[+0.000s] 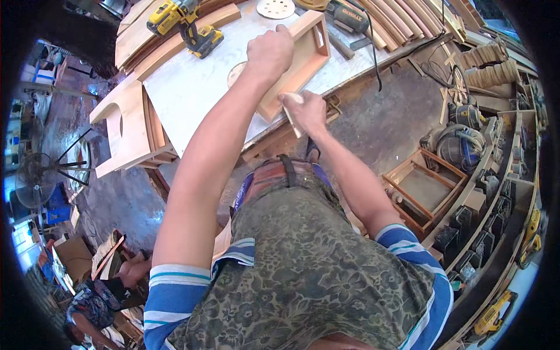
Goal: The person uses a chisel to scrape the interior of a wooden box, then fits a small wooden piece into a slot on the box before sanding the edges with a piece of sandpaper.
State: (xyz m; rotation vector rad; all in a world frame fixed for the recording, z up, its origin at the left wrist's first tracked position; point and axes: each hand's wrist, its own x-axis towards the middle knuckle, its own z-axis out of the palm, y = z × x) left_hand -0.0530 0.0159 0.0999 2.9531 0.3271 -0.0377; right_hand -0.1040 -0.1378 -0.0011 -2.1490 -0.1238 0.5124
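A shallow light-wood box (298,77), open like a drawer, is tilted over the front edge of the white-topped workbench (186,108). My left hand (269,53) is closed on its long left side, near the far end. At the near corner, my right hand (309,114) pinches a pale, folded flat piece (294,121) that looks like sandpaper, touching or very near the wood. Partly behind my left forearm lies a round sanding disc (235,74); another white disc with holes (275,8) is at the back.
A yellow cordless drill (189,29) stands on the bench, with a DeWalt power tool (348,16) and a hammer (341,45) to the right. Curved wood strips are stacked behind. A wooden frame (426,186) and a vacuum (461,146) sit on the floor. Another person (99,303) is at lower left.
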